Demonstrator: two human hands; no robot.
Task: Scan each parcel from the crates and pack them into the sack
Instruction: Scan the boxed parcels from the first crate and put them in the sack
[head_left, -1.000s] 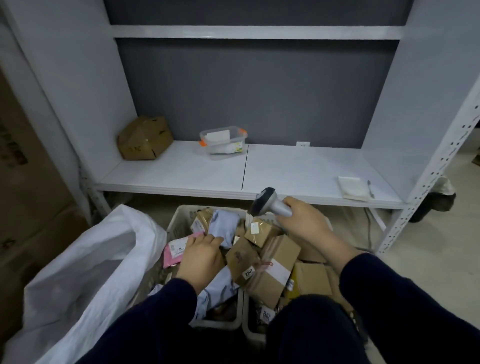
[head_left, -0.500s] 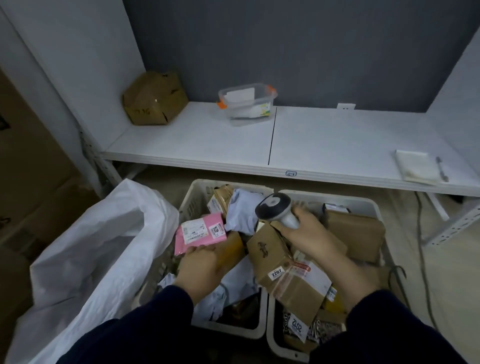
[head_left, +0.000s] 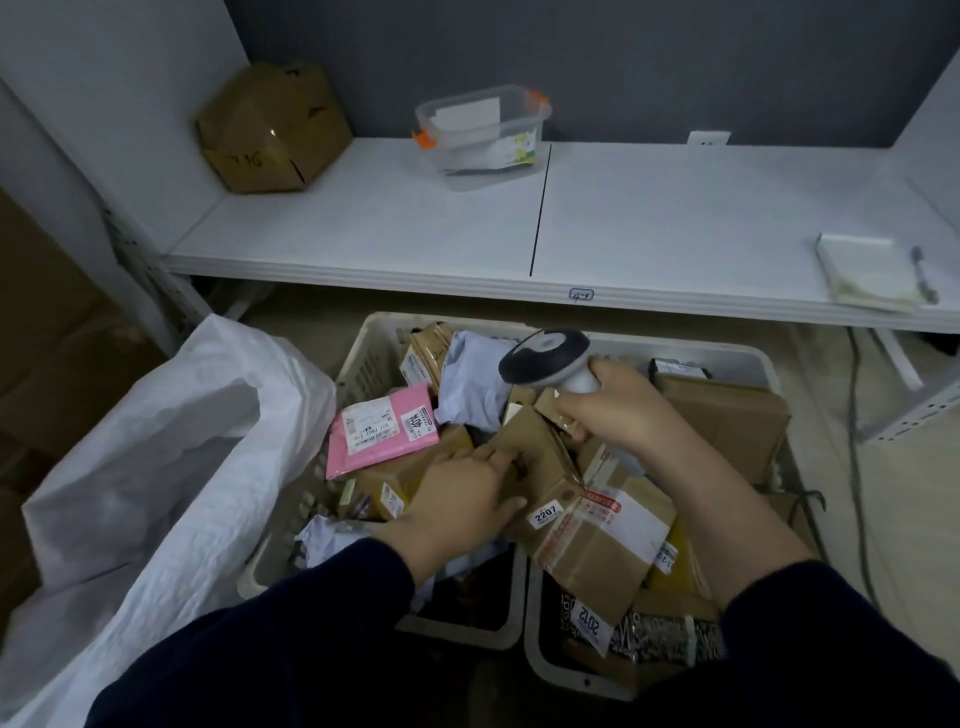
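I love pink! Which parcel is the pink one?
The flat mailer atop the left crate, nearest the white sack; the rest are mostly brown or grey.

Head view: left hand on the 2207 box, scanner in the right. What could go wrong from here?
1. The 2207 box sits wedged in the heap; lifting it with the left hand may tip the taped box against it.
2. Labels crowd together: the scanner in the right hand might read the pink mailer or the 2012 label instead.
3. The sack has a slumped, folded rim, so a drop could miss.
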